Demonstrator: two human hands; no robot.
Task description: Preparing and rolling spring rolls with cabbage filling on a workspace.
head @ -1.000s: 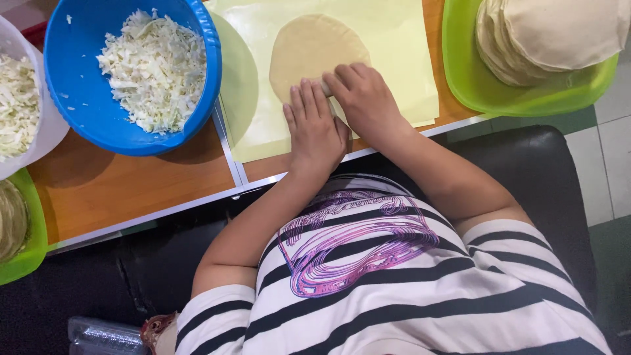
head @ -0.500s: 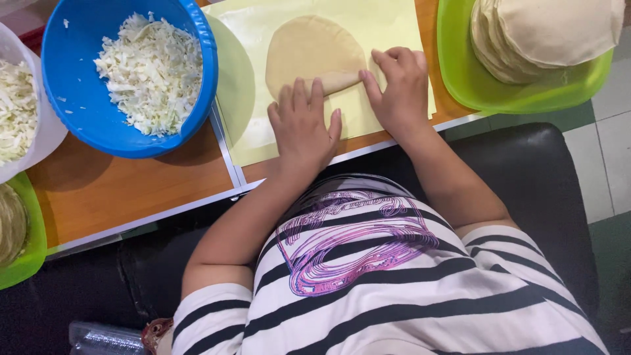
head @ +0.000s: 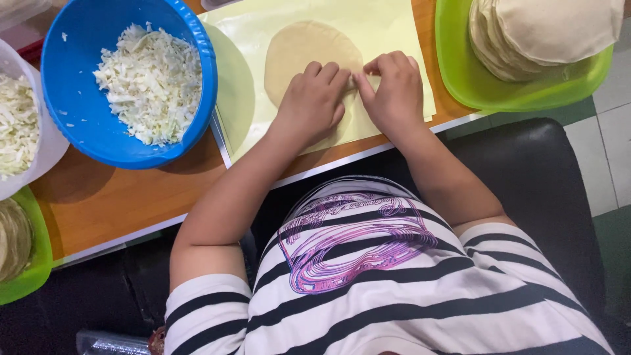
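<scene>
far left: white tub (head: pixel 20 141) of shredded cabbage, then blue bowl (head: pixel 128 82) with more of same. middle: pale round dough disc (head: pixel 299 49), thin and flat, lying on yellow sheet (head: pixel 243 85) on table. left hand (head: pixel 312 102) flat on disc's near edge, fingers together. right hand (head: pixel 393 89) beside it, fingertips curled, pinching dough edge. far right: green tray (head: pixel 460 72) stacked with more discs (head: pixel 545 33).
</scene>
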